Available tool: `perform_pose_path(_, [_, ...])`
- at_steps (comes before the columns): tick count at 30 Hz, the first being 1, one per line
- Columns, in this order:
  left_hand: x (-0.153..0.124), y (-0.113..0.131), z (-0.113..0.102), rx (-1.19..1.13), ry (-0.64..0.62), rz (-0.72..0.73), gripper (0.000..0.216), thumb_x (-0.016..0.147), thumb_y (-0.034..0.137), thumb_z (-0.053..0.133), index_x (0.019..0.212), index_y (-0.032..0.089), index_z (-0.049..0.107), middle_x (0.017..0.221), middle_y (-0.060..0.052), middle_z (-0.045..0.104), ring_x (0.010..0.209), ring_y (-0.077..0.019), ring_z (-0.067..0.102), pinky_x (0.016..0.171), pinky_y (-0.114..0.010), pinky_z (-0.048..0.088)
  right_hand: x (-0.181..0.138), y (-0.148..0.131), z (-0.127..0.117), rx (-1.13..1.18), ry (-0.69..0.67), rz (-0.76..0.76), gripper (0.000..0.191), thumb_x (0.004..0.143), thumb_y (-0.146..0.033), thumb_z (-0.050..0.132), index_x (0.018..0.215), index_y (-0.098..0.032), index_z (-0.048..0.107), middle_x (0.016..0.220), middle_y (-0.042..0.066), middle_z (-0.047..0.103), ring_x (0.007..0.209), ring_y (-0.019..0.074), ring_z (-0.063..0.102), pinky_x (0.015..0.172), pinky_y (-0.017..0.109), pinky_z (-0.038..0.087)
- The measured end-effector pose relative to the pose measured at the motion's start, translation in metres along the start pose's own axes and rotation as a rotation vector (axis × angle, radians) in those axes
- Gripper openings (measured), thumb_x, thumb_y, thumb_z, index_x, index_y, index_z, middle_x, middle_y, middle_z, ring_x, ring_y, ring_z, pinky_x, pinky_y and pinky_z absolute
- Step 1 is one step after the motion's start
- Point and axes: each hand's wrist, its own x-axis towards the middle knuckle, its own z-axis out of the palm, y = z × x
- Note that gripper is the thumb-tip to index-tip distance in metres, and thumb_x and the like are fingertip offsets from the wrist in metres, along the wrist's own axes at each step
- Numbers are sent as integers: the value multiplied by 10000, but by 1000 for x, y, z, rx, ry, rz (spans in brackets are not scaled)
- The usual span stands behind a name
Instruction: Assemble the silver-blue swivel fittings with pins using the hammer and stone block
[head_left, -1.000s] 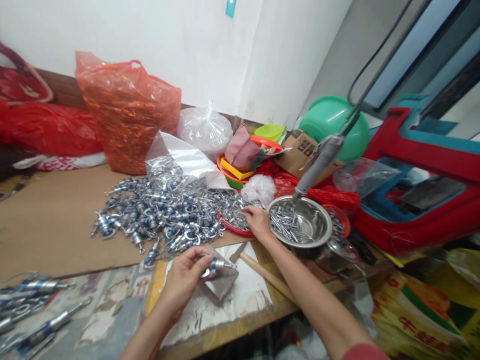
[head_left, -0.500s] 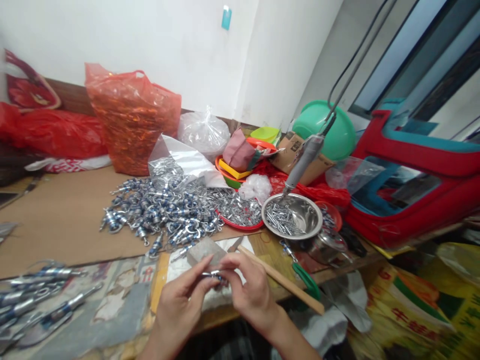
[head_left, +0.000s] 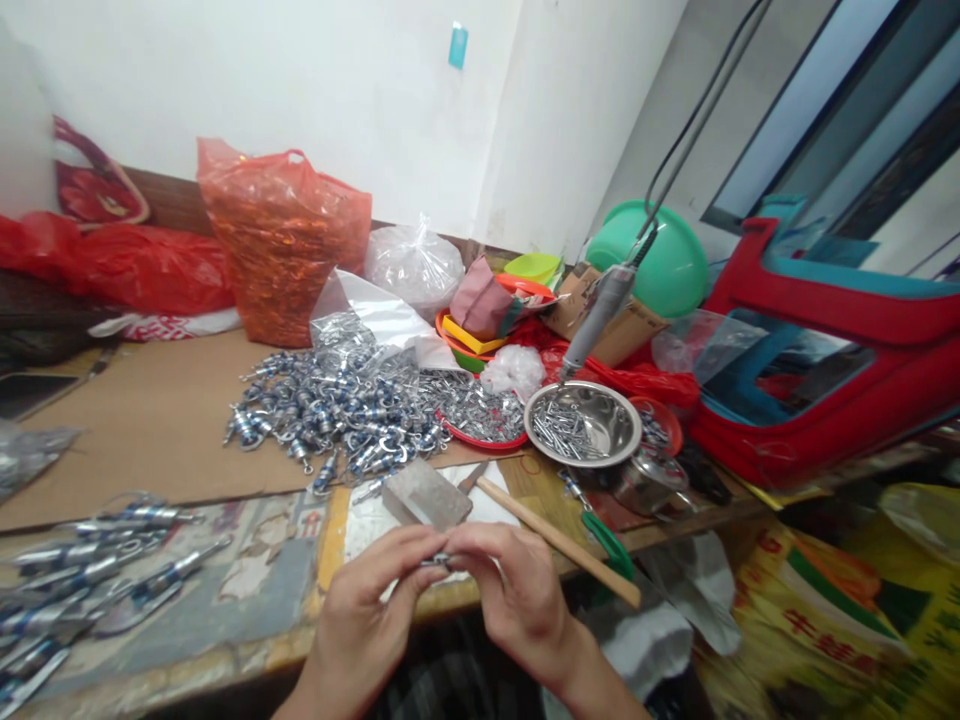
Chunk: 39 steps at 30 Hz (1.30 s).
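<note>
In front of the table's edge, my left hand (head_left: 367,605) and my right hand (head_left: 517,590) meet, thumbs and fingers pinched together. Between their fingertips is a small silver metal fitting (head_left: 439,560), mostly covered by the fingers. Just beyond the hands lies a grey block (head_left: 427,493) on white paper. A wooden handle (head_left: 559,540), with a dark end by the block, slants past my right hand. Farther back spreads a heap of silver-and-blue metal fittings (head_left: 322,410) with hooks and rings. More fittings (head_left: 112,570) lie at the left front.
A steel bowl (head_left: 622,425) of metal pins stands right of a red tray (head_left: 487,440) of small metal parts. Over the bowl hangs a grey electric screwdriver (head_left: 600,315). An orange bag (head_left: 289,240) stands behind the heap. A red plastic chair (head_left: 825,400) is at the right.
Both hands have come slightly nearer the body, still pinching the fitting, and the block shows more fully. The whole view has shifted a little.
</note>
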Motion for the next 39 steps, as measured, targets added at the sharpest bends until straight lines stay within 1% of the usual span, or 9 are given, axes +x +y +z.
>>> perform_pose_path(6, [-2, 0, 1, -16, -44, -27, 200, 677, 128, 608, 805, 234, 720, 793, -45, 729, 737, -153, 674, 691, -187, 524, -5, 0, -2, 63, 21, 71, 289, 760, -15, 512, 966, -219, 516, 839, 10, 647, 774, 120, 622, 705, 215, 497])
perform_pose_path(12, [-5, -2, 4, -77, -87, -207, 164, 662, 190, 628, 767, 264, 730, 813, -35, 718, 752, -165, 662, 700, -207, 516, -8, -2, -1, 118, 64, 179, 224, 773, -49, 517, 918, -220, 522, 801, -3, 646, 757, 123, 628, 704, 233, 508])
perform_pose_path(16, [-3, -1, 6, -233, -57, -479, 107, 654, 256, 640, 713, 237, 727, 817, -32, 715, 794, -184, 643, 729, -233, 499, -10, -6, -3, 13, 54, 113, 305, 748, -79, 572, 1012, -212, 498, 892, 30, 644, 834, 146, 616, 756, 257, 502])
perform_pose_path(18, [-1, 1, 6, -355, -10, -607, 125, 660, 290, 637, 716, 207, 712, 777, -30, 712, 760, -182, 636, 712, -240, 495, -11, -5, -4, -89, 49, 26, 366, 725, -80, 600, 1055, -204, 501, 959, 63, 623, 881, 164, 599, 762, 269, 501])
perform_pose_path(21, [2, 6, 5, -456, 39, -710, 172, 662, 313, 638, 750, 173, 684, 676, -15, 689, 689, -169, 616, 645, -231, 484, -11, -2, -5, -252, 1, -125, 354, 749, -19, 522, 1049, -204, 556, 955, 80, 625, 864, 160, 597, 712, 254, 503])
perform_pose_path(27, [6, 8, -2, -353, -7, -704, 165, 666, 321, 637, 738, 174, 659, 721, -18, 691, 723, -176, 609, 683, -239, 453, -6, 4, -3, -286, -19, -240, 350, 776, -36, 470, 1075, -184, 572, 932, 99, 650, 868, 176, 599, 713, 281, 504])
perform_pose_path(31, [8, 4, -5, -389, -34, -733, 154, 664, 321, 641, 724, 182, 669, 765, -18, 695, 802, -185, 605, 737, -239, 439, -6, 8, 0, -251, -14, -156, 384, 761, -15, 476, 1072, -215, 582, 942, 87, 643, 845, 166, 601, 689, 271, 508])
perform_pose_path(36, [11, 0, -2, -447, -21, -808, 179, 662, 337, 642, 693, 163, 671, 636, -1, 667, 627, -136, 554, 594, -206, 410, -7, 13, 5, -147, -52, 3, 379, 768, -15, 459, 1052, -227, 593, 902, 58, 641, 797, 138, 599, 663, 232, 505])
perform_pose_path(39, [14, -2, 0, -429, -53, -844, 207, 665, 352, 631, 670, 149, 672, 594, -4, 650, 580, -130, 528, 543, -205, 387, -7, 17, 4, -179, -81, -18, 374, 773, -24, 447, 1061, -217, 588, 895, 66, 645, 784, 146, 600, 651, 242, 504])
